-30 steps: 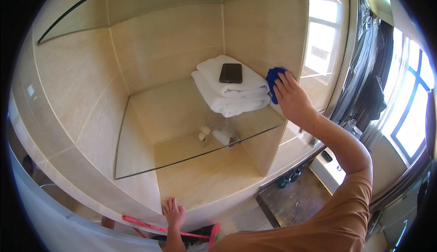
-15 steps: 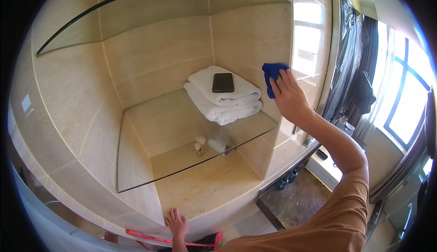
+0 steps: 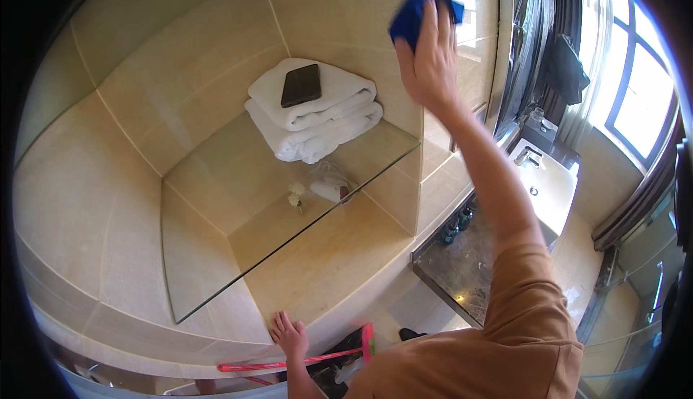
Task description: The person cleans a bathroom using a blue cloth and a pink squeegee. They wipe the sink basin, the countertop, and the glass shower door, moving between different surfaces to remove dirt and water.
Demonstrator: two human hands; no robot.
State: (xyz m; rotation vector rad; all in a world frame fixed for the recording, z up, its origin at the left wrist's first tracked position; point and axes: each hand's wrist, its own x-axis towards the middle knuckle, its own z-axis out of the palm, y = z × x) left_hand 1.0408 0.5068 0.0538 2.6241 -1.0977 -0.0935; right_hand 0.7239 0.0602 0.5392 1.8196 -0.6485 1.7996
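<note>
My right hand (image 3: 431,67) presses a blue cloth (image 3: 424,15) against the tiled edge of the niche wall, high up on the right. The fingers lie over the cloth, and motion blurs them a little. Low down, my left hand (image 3: 289,335) rests flat on the front ledge of the niche with its fingers spread. Between the two, a glass shelf (image 3: 238,182) spans the niche. On it sits a stack of folded white towels (image 3: 317,114), with a dark flat rectangular object (image 3: 301,85) on top.
Under the glass, a small vase of white flowers (image 3: 297,195) stands beside a white hair dryer (image 3: 328,188). To the right are a dark stone counter (image 3: 455,269), several dark bottles (image 3: 456,227) and a white sink (image 3: 552,190). A red-handled tool (image 3: 289,364) lies below the ledge.
My right hand and the blue cloth have moved up along the wall edge. The whole view has tilted and shifted, bringing the sink into sight. My left hand stays on the ledge.
</note>
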